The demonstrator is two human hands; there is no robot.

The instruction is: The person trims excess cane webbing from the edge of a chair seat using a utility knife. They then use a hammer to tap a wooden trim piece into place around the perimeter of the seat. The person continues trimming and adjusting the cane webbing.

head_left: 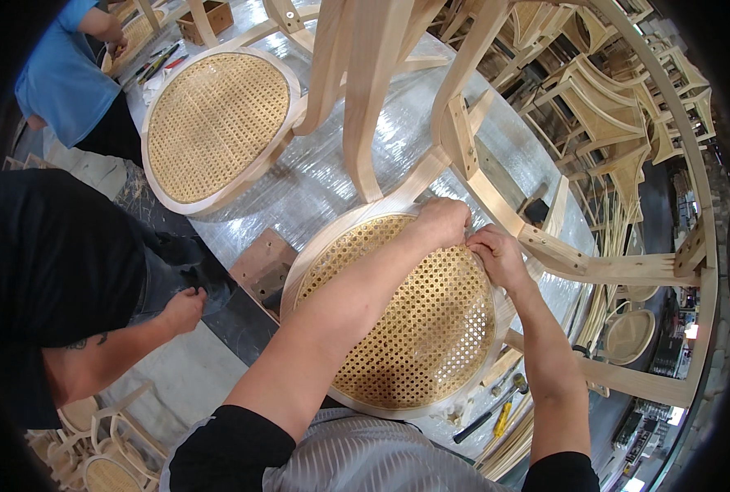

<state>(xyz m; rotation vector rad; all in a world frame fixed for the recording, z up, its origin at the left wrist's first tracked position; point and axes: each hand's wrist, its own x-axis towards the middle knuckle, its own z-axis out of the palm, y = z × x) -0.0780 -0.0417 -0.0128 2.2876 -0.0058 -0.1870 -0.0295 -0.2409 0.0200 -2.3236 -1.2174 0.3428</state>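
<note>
A wooden chair lies on the table with its round seat point(414, 328) of woven cane facing up, close in front of me. My left hand point(445, 222) is at the seat's far right edge, its fingers curled down against the rim. Right beside it, my right hand point(497, 255) pinches at the same edge, thumb and fingertips pressed together. Both hands touch the border where the cane meets the pale wooden rim point(291, 287). Anything between the fingers is too small or hidden to make out. My left forearm crosses over the cane and covers part of it.
A second cane-seated chair point(217, 127) lies farther left on the plastic-covered table point(316, 176). A hammer point(473, 424), a yellow-handled tool point(503, 418) and long cane strips point(517, 443) lie at right. A co-worker's hand point(184, 310) hangs at left; a blue-shirted person point(70, 78) works beyond.
</note>
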